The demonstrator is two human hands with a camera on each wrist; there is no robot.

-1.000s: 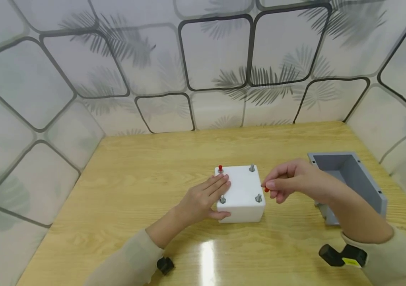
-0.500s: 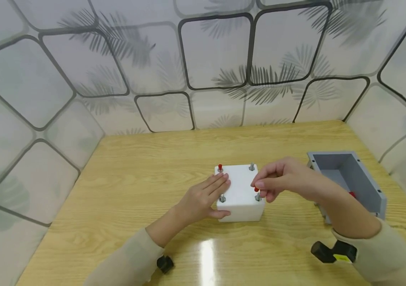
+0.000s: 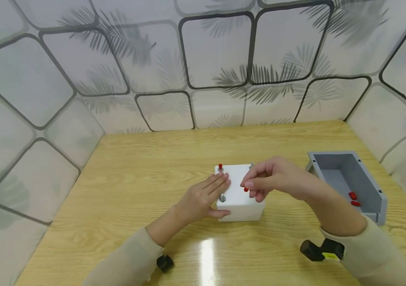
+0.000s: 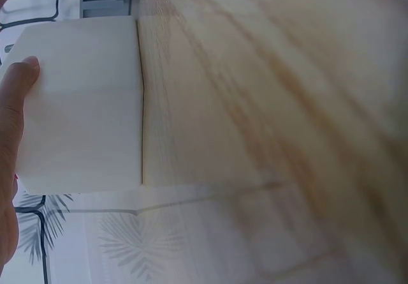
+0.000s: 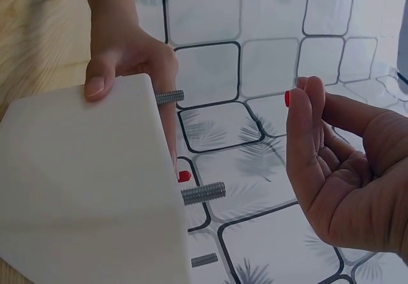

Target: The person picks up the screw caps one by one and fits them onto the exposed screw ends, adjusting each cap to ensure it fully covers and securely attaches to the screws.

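A white block [image 3: 240, 213] sits on the table, with threaded studs standing up from its top. My left hand [image 3: 197, 204] lies with straight fingers flat across the block's left side, its thumb [image 4: 27, 67] against the front face. Above the block's right part, my right hand [image 3: 281, 178] pinches a small red cap [image 5: 287, 99] between thumb and fingertips. One red cap [image 3: 220, 166] covers the far left stud. Bare metal shows on the near left stud [image 3: 222, 198]; in the head view my right hand hides the near right one.
A grey bin [image 3: 369, 172] stands on the table to the right, with two red caps [image 3: 353, 196] inside. Patterned cloth walls [image 3: 217, 55] rise behind and beside the wooden table [image 3: 135, 171]. Each forearm wears a black camera mount [image 3: 322, 250].
My right hand has moved left with the red cap, from beside the block to over its top. Two caps in the bin have come into sight. The left hand has stayed put.
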